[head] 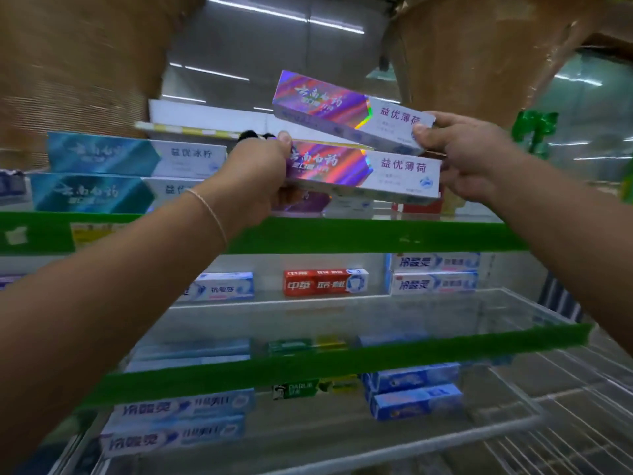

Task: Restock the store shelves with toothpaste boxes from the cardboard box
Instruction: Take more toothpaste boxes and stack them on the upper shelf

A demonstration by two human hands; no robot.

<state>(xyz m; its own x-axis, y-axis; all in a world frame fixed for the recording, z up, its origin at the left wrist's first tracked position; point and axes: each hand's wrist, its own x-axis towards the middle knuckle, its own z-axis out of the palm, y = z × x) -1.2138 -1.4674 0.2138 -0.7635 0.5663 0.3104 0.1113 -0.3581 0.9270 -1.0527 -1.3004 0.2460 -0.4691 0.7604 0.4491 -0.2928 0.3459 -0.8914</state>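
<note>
two toothpaste boxes (356, 142), between both hands (359, 162)

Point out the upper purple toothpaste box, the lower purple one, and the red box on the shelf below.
upper purple box (329, 101): head view, holographic front face.
lower purple box (404, 173): head view, white label end.
red box (318, 284): head view, front face.

Each hand (260, 173) (469, 159) grips 1 purple toothpaste box (363, 174) (349, 111).

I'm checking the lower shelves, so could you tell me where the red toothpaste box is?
In the head view, the red toothpaste box lies on the second shelf, centre, between two white-and-blue boxes, below the hands.
</note>
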